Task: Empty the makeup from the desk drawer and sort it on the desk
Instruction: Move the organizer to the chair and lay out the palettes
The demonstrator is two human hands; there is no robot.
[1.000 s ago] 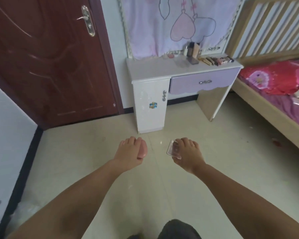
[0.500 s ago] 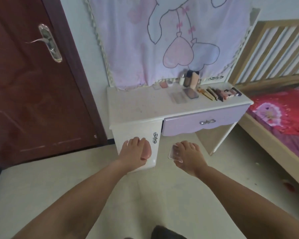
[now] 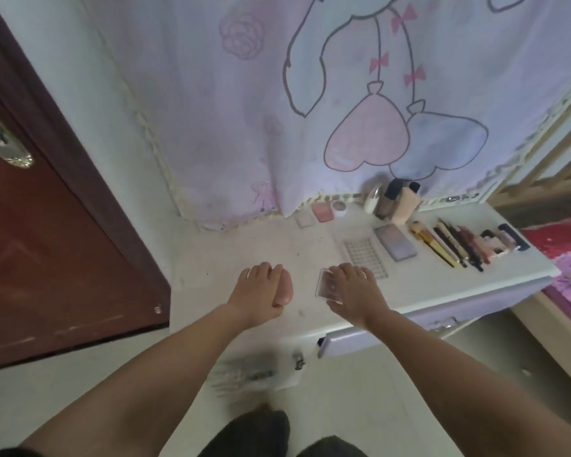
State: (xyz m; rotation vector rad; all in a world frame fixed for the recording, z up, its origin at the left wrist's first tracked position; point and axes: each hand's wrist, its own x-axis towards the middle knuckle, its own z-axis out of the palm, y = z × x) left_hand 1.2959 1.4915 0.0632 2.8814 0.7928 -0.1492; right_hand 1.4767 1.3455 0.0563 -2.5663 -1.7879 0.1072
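The right hand point(image 3: 353, 291) has its grip closed around a clear flat compact point(image 3: 327, 285), long axis running away from the person, while the left hand point(image 3: 261, 291), just beside it, is curled around a small rounded pink item point(image 3: 285, 291); both hover over the bare near part of the worktop point(image 3: 244, 245). The sorted makeup lies beyond and to the right of the right grip, which is the nearer hand: a gridded palette point(image 3: 365, 255) just past its fingertips, then a lilac palette point(image 3: 395, 242), then the row of brushes and pencils point(image 3: 449, 245).
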